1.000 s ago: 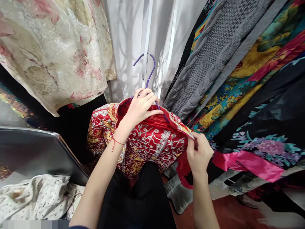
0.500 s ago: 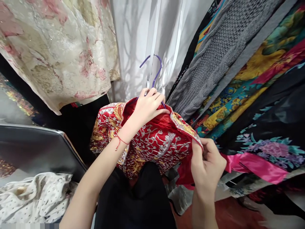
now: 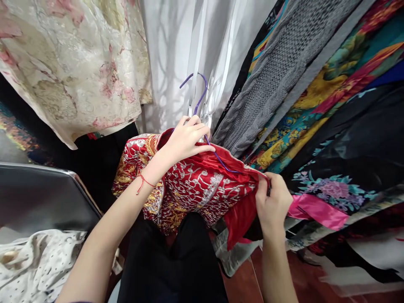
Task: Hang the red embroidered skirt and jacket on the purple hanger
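A red garment (image 3: 202, 189) with silver and gold embroidery hangs on a purple hanger (image 3: 199, 97) in front of me. My left hand (image 3: 187, 139) is closed round the hanger's neck and the garment's collar. My right hand (image 3: 274, 204) pinches the garment's right shoulder edge, where the red lining is pulled back and the hanger's purple arm shows. A red thread bracelet circles my left wrist.
A rack of hanging clothes fills the right: a grey knit (image 3: 277, 67), bright floral fabrics (image 3: 331, 88), a black floral robe with pink trim (image 3: 318, 208). A cream floral fabric (image 3: 72, 63) hangs upper left. White curtain (image 3: 176, 54) behind. A grey surface (image 3: 41, 198) and dotted white cloth (image 3: 34, 261) lie lower left.
My right hand has pulled the garment's right shoulder outward and down, which uncovers the hanger's purple arm and the red lining. My left hand keeps its hold on the hanger.
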`<state>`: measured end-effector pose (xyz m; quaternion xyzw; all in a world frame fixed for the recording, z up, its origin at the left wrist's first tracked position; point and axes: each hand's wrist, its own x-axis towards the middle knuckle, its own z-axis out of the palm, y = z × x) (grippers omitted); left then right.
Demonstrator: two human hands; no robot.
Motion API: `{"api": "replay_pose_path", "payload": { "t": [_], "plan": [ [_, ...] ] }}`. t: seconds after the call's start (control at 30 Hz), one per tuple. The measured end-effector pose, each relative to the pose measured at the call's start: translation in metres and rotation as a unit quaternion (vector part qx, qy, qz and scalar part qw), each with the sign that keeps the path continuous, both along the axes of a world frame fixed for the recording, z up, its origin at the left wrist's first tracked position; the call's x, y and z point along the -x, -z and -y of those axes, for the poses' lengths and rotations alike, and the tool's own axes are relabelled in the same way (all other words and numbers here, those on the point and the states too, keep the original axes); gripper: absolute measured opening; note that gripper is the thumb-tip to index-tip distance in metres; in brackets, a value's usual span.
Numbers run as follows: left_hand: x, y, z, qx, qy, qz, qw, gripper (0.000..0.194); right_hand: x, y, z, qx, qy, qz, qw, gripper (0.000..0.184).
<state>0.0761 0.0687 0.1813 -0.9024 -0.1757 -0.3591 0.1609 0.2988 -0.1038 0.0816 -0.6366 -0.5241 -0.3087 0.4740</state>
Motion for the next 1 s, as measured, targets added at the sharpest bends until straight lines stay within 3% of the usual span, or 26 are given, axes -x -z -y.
{"api": "replay_pose_path", "payload": {
  "t": [0.17,0.3,0.4,0.53,0.63,0.73,0.9,1.0],
  "plan": [
    [-0.012,0.004,0.009,-0.025,-0.065,0.016,0.997,0.034,-0.030,-0.021,0.001,-0.062,0.084,-0.006,0.995,0.029],
    [-0.025,0.008,0.013,-0.028,-0.098,0.052,0.993,0.031,-0.019,-0.036,0.021,-0.114,0.128,0.039,0.984,0.025],
    [-0.032,0.010,0.011,-0.019,-0.110,0.081,0.990,0.031,0.016,-0.015,0.021,-0.083,0.107,0.087,0.987,0.018],
    [-0.031,0.015,0.008,-0.010,-0.093,0.086,0.992,0.029,0.068,0.035,-0.011,0.070,-0.048,0.214,0.973,0.023],
    [-0.024,0.020,0.010,-0.012,-0.087,0.061,0.994,0.025,0.076,0.047,-0.030,0.151,-0.164,0.229,0.948,0.029],
    [-0.017,0.021,0.015,-0.015,-0.078,0.040,0.996,0.032,0.054,0.023,-0.030,0.155,-0.239,0.173,0.943,0.021],
    [-0.005,0.017,0.038,0.008,-0.054,0.088,0.995,0.034,0.000,-0.035,-0.036,0.055,-0.178,0.069,0.980,0.018],
    [-0.001,0.038,0.063,0.055,-0.049,0.183,0.980,0.023,-0.016,-0.041,-0.057,0.092,-0.205,-0.006,0.974,0.029]
  ]
}}
